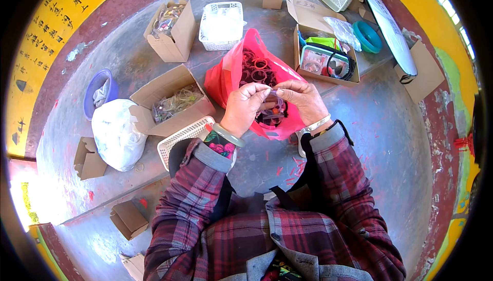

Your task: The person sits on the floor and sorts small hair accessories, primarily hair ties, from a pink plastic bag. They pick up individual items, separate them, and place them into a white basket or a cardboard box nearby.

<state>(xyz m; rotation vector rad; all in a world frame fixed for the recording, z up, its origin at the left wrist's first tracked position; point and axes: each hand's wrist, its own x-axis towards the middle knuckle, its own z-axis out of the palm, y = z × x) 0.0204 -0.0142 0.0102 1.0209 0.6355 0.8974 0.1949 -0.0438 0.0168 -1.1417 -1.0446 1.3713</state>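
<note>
Both hands pinching: left hand [243,107] and right hand [303,100] meet tip to tip, thumbs and forefingers closed on a small pale lilac piece [273,91]. Too small to tell what it is; two-handed fingertip grip likely because it's tiny and needs fine control. Other fingers curled, mostly hidden. Left wrist has a pale green bangle [229,135], right wrist a silvery one [318,123]. Directly under and just beyond the hands: pink-red plastic bag [220,80], mouth gaping upward, dark loops [262,71] heaped inside, plus some clear and coloured bits; probably set there so the contents are in easy reach and anything dropped lands back in. Just left of the left hand, cardboard box [187,119] with flaps out, pale stringy stuff [179,100] in it, presumably kept at arm's reach. Near the left wrist, on the side toward the body, cream slotted basket [176,138], partly behind the sleeve. Further left, stuffed white plastic bag [119,136], then purple basin [88,96] with a greyish cloth. Beyond the hands: white basket [221,46]. Beyond the right hand: packed cardboard box [328,78], teal basin [367,37] past it, apparently parked out of the working spot.
</note>
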